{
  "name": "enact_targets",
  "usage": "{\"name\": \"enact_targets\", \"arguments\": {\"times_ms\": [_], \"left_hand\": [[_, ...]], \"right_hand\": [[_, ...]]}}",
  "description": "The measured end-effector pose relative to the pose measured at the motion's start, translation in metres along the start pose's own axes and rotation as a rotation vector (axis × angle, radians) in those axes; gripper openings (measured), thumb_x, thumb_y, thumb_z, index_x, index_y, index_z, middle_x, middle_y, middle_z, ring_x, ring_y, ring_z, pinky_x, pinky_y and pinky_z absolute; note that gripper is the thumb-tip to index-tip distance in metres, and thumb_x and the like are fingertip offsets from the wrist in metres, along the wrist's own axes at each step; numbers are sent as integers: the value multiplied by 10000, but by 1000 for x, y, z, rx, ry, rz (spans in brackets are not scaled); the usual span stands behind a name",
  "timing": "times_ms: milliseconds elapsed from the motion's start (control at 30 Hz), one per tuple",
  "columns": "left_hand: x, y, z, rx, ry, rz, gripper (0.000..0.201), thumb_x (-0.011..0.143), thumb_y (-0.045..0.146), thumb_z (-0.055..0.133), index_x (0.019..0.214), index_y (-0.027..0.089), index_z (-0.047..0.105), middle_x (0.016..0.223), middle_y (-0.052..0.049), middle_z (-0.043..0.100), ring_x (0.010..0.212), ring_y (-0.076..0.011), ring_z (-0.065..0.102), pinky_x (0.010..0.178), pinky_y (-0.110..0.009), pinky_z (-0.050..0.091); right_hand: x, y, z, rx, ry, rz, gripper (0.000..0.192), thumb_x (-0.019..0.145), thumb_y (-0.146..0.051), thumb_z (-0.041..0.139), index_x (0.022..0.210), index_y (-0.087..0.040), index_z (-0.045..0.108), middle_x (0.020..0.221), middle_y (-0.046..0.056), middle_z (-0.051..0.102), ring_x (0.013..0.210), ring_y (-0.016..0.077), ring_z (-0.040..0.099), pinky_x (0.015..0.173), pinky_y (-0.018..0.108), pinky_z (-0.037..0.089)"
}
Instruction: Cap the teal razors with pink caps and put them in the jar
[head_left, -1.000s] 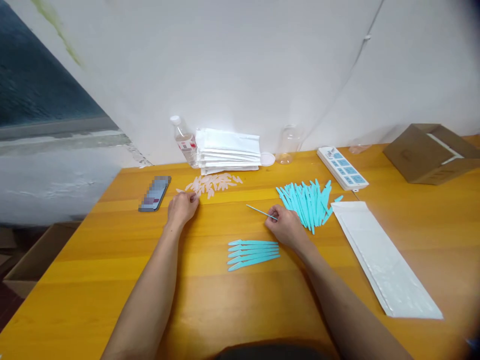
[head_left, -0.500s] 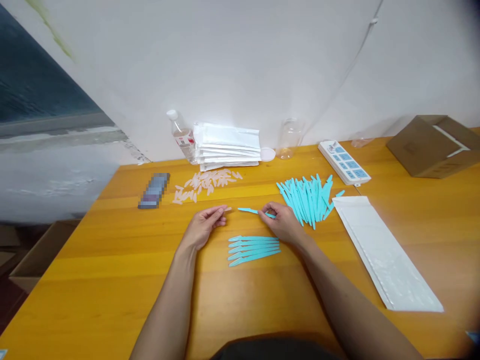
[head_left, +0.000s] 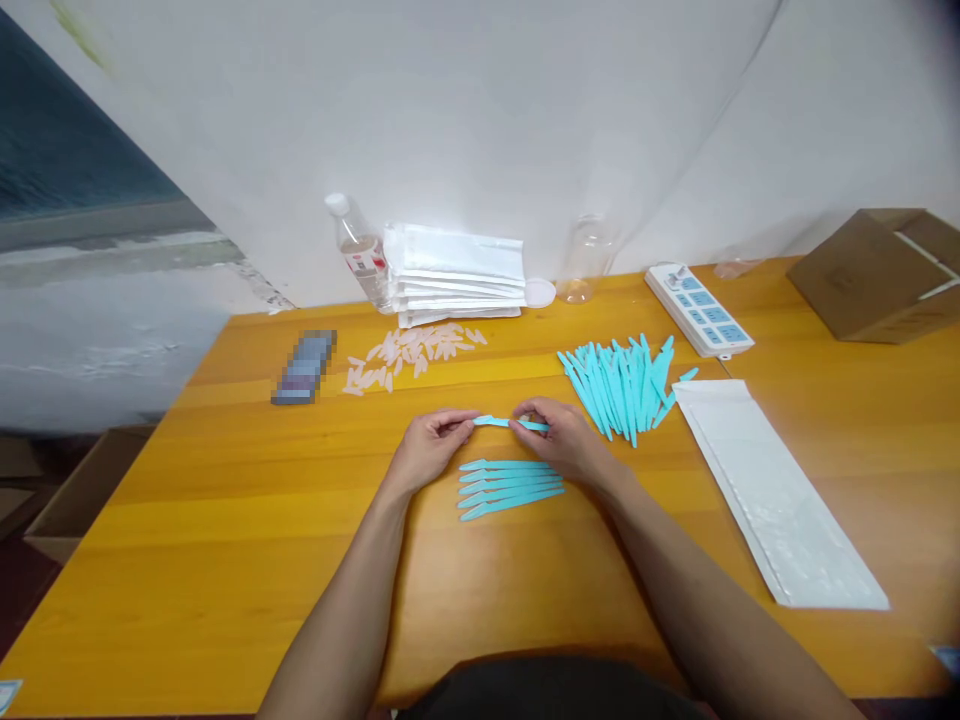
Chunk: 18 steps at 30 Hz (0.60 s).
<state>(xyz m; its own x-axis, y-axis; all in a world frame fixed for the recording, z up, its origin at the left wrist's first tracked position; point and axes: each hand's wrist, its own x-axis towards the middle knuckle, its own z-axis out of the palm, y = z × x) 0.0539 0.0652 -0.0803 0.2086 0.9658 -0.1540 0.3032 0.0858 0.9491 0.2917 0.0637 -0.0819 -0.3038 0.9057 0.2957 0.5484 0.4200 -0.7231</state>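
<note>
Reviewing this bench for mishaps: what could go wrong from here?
1. The right hand is right by the ends of the row of sticks; a dip could nudge them out of line.
2. The pile of sticks lies loose beside that hand, so a sideways brush might scatter it.
3. The left hand hides one end of the turquoise stick; a slip there might go unseen.

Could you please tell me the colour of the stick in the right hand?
The stick is turquoise, seen best in the head view.
</note>
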Motion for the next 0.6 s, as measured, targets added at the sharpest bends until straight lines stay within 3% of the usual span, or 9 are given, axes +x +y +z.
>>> {"name": "enact_targets", "arguments": {"times_ms": [233, 333, 467, 600], "left_hand": [[-15, 11, -12, 278, -191, 31, 274, 850, 425, 663, 968, 216, 795, 857, -33, 768, 714, -183, 648, 629, -261, 464], [-18, 14, -18, 389, -202, 141, 221, 859, 404, 657, 909, 239, 796, 947, -49, 757, 845, -211, 667, 743, -296, 499], [-18, 15, -24, 527, -249, 249, 317, 812, 394, 733, 1101, 266, 759, 1108, -66, 709, 1041, -237, 640, 930, -343, 486], [-16, 10, -26, 590, -269, 266, 390, 797, 397, 755, 1162, 261, 732, 1132, -61, 689, 1077, -246, 624, 959, -349, 476]], "right_hand": [[-3, -5, -1, -30, -228, -104, 157, 915, -208, 610, 835, -197, 745, 824, 53, 720, 793, 169, 649, 755, 277, 475], [-4, -5, -3, -28, -267, -88, 172, 919, -239, 610, 846, -204, 763, 835, 59, 718, 800, 170, 643, 767, 286, 477], [-6, -3, -9, -14, -325, -104, 176, 853, -332, 713, 966, -209, 769, 882, 67, 715, 831, 185, 643, 786, 301, 483], [-8, -2, -11, -67, -337, -125, 273, 797, -320, 777, 1039, -197, 747, 940, 73, 702, 891, 204, 643, 826, 312, 483]]}}
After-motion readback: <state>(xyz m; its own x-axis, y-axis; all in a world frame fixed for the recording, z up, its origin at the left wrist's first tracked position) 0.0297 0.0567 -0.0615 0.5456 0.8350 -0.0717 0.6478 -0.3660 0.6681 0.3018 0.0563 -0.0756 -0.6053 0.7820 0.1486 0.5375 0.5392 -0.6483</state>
